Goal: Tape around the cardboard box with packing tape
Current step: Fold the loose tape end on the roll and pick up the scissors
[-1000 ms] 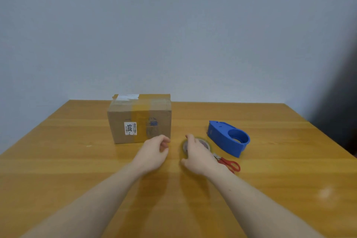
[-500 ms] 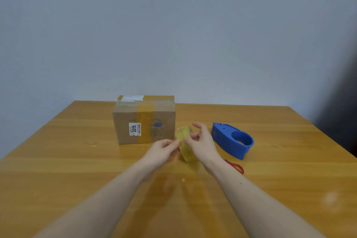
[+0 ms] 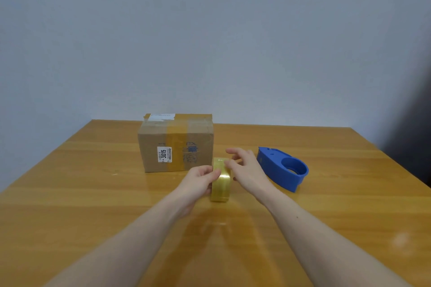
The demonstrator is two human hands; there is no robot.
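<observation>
so the roll of packing tape (image 3: 221,179) stands on edge between both hands, near the middle of the wooden table (image 3: 70,193), just in front of the cardboard box (image 3: 177,144). the left hand (image 3: 200,180) pinches its rim with thumb and fingers; the right hand (image 3: 247,170) rests against the right side, fingers loosely spread. it looks light and stiff but slick — likely best gripped through the core, a nail picking at the loose end. the box looks light too, already banded — hold its top. a blue dispenser (image 3: 283,168) sits right.

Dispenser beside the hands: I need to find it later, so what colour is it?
Solid blue: the dispenser, seen in the head view.
</observation>
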